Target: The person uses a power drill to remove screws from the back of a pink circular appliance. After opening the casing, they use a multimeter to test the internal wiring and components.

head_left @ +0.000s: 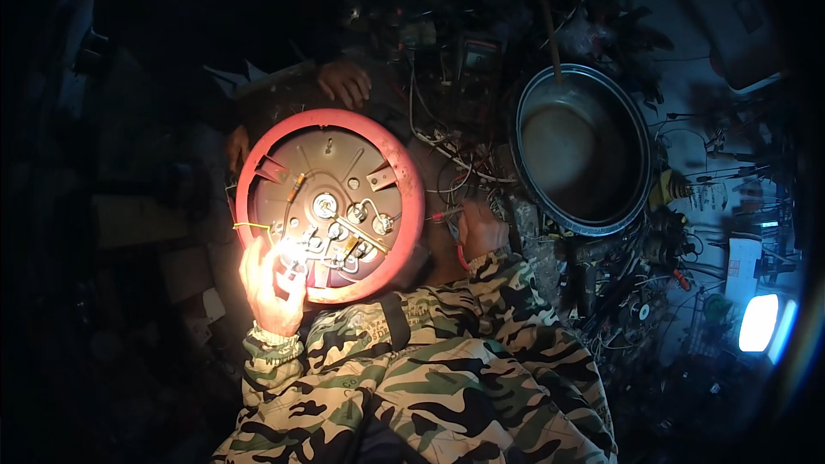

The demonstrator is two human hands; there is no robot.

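Observation:
A round red appliance body [400, 198] lies upturned over my lap, its dark base plate carrying terminals, brackets and wires. At its lower-left rim, my left hand [271, 288] has fingers pinched on something lost in a bright glare. My right hand [483, 228] is closed just right of the appliance, in shadow; red parts show by it, but what it holds is unclear. A thin yellow-green wire [252, 225] sticks out over the appliance's left rim.
Another person's hand [344, 82] rests above the appliance, another hand [236, 148] at its upper left. A metal inner pot [576, 155] stands at the right among tangled cables [438, 146]. A dim meter [479, 60] sits behind; a bright lamp [758, 324] glows at far right.

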